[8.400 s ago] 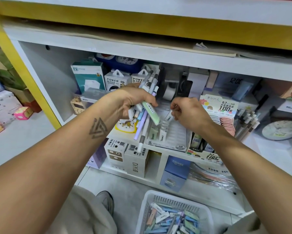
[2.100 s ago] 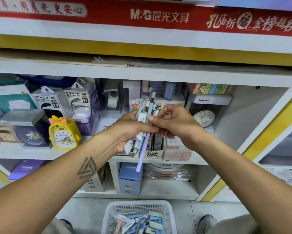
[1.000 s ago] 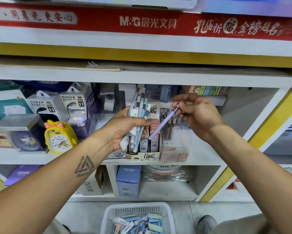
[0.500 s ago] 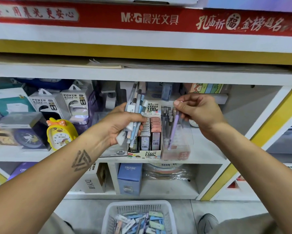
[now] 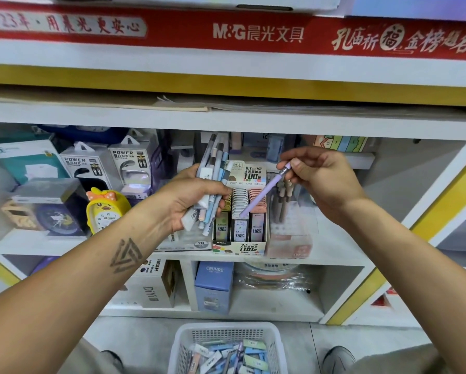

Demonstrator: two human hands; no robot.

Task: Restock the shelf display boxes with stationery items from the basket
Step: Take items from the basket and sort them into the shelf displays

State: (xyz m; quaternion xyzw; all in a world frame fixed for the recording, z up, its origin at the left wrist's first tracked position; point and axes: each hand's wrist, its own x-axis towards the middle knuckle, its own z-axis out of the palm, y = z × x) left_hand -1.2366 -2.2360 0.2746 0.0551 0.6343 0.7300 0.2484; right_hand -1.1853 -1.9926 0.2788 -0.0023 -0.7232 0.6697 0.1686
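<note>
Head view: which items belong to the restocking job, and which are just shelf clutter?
In the job:
- purple pen, pinched by right hand
- pen bundle, gripped by left hand
- clear pen display box
- white basket of stationery on the floor

Lying about:
- 0.7 HB lead refill box
- duck alarm clock
- power bank boxes
- CRUHRE box

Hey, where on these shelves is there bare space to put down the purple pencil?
Bare shelf lies right of the clear pencil box, out to the cubby wall. The lower cubby has bare floor in front of the wrapped bundle. It is crowded left of the lead refill box: the duck clock and power bank boxes fill that side.
</note>
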